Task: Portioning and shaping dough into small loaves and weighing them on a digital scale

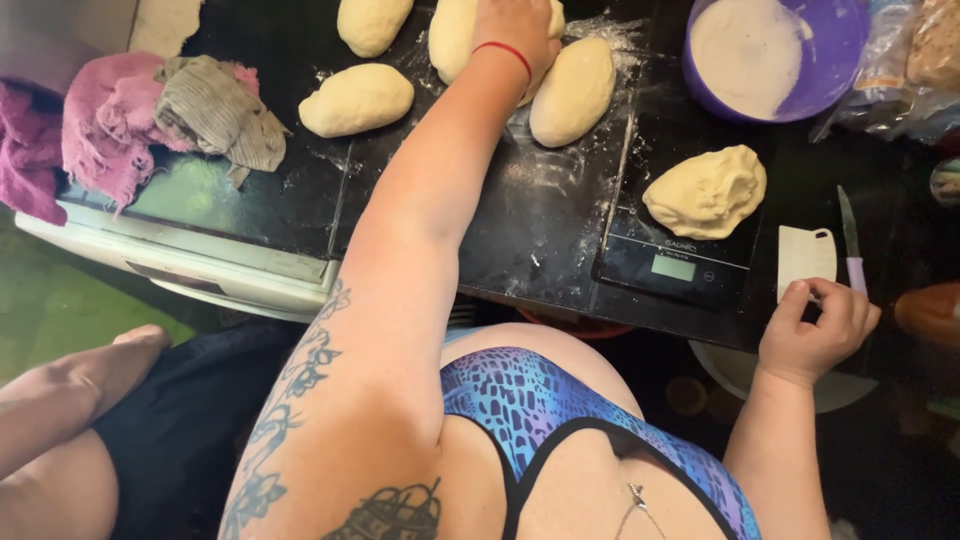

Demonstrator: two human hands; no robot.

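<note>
Reaching toward the far edge of the worktop point(560, 230), the left hand point(515, 35) lies palm down with fingers spread flat over a shaped dough piece point(450, 40); it presses on it rather than closing round it. A red band sits at that wrist. The right hand point(815, 325) rests at the near right edge, fingers loosely curled, fingertips touching the lower edge of a white dough scraper point(806, 258); not gripping it, as far as can be seen.

Shaped so far: four oval pieces near the far edge. One lies under the left hand, one point(572, 92) just beside it to the right, one point(357, 100) to the left and nearer, one point(372, 22) at the far edge, partly cut off by the frame. All sit on a floured black surface.

Left to do, by my reading: one rough, unshaped lump point(706, 192) sits on the black digital scale point(672, 268) at the near right. It looks portioned but not yet formed.

Beyond: a purple bowl point(770, 55) with a white floury inside at the far right corner; a knife with a lilac handle point(850, 245) just right of the scraper; pink and grey cloths point(150, 115) heaped at the left edge. Another person's bare leg point(70, 400) is at the lower left, off the worktop.
</note>
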